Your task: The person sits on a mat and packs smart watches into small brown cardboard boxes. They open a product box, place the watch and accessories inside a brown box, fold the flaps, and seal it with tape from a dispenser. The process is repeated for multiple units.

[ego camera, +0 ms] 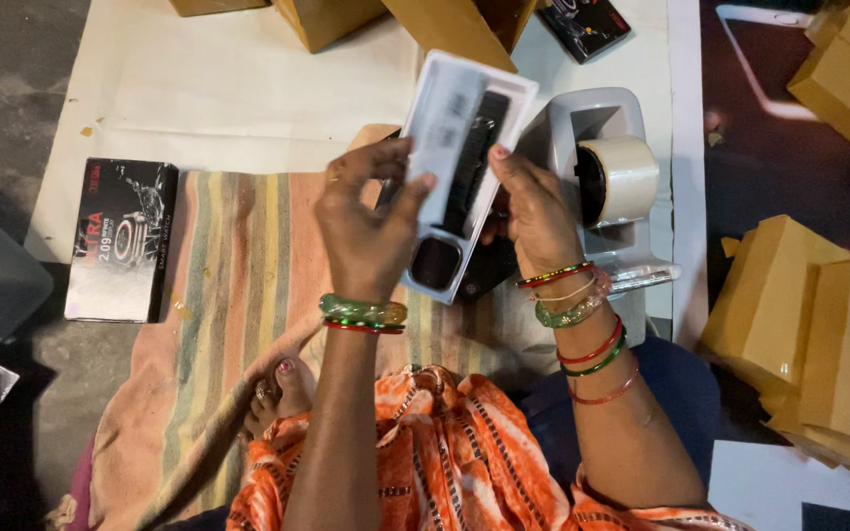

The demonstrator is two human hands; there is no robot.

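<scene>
Both my hands hold a white plastic tray (464, 147) with a black watch and its strap set in it. My left hand (366, 221) grips the tray's left edge, thumb on top. The right edge is held by my right hand (533, 211), fingers along the side. The tray is lifted above a striped cloth (238, 285) on the floor. Bangles ring both wrists.
A black printed box (120, 241) lies left of the cloth. A grey tape dispenser with a tape roll (617, 177) stands right behind the tray. Brown cardboard boxes (819, 324) are stacked right and at the top. My foot (282, 388) rests on the cloth.
</scene>
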